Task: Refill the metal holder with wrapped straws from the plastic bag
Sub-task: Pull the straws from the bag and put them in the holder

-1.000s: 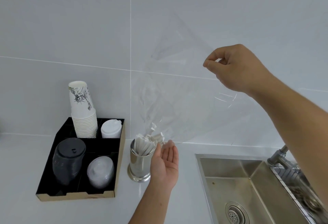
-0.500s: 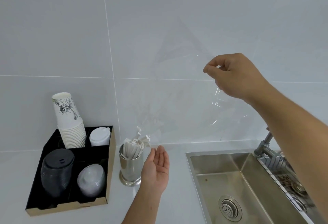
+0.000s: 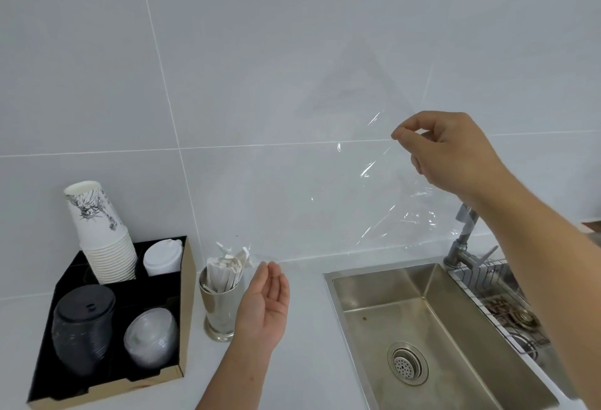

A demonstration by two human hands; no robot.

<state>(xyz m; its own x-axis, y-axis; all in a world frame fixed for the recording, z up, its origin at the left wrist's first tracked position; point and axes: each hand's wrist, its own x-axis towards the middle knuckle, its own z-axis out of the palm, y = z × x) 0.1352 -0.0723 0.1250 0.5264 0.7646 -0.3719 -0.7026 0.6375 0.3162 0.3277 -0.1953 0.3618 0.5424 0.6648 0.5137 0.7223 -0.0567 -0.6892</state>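
Observation:
The shiny metal holder [image 3: 218, 309] stands on the white counter, packed with paper-wrapped straws [image 3: 224, 271] that stick out of its top. My left hand [image 3: 265, 304] is just right of the holder, palm up, fingers apart, holding nothing. High at the right, my right hand [image 3: 445, 152] pinches a corner of the clear plastic bag [image 3: 377, 188], which hangs loose and looks empty against the wall tiles; its lower end trails toward the straws.
A black cardboard organiser [image 3: 187, 295] at the left holds a stack of paper cups [image 3: 100, 234], white lids, black lids and clear lids. A steel sink [image 3: 432, 328] with a drain, a tap [image 3: 463, 240] and a wire rack lies at the right.
The view has shifted, so everything sits lower and further left. My right hand still holds the bag up; the left hand stays open beside the holder.

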